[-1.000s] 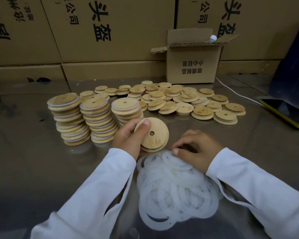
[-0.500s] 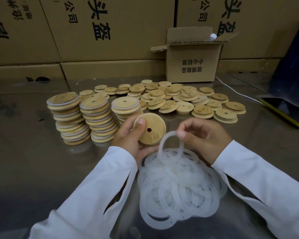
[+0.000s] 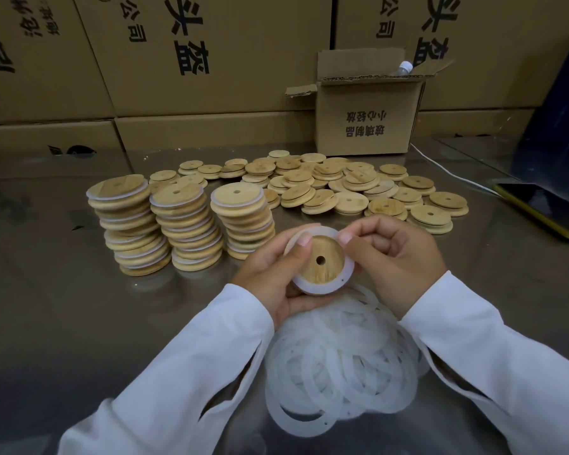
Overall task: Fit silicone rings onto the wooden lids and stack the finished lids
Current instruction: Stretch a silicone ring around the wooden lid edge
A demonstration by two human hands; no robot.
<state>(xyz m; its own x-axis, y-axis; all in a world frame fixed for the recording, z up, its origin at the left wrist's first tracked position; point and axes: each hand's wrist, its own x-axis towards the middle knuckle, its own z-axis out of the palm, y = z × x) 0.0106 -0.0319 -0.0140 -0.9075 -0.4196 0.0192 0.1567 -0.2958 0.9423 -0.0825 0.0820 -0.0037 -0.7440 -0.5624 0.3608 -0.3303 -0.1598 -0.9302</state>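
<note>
We cradle the lid [image 3: 321,261] in the left hand [image 3: 270,277], its grip closed on it, while the right hand [image 3: 391,254] pinches the ring [image 3: 312,287] to seat it.

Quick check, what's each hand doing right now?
Left hand: closed on the wooden lid, cradling it from below.
Right hand: pinching the silicone ring at the lid's rim.

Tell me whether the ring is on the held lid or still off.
On. The white ring circles the lid between the left hand and right hand; full seating cannot be told.
</note>
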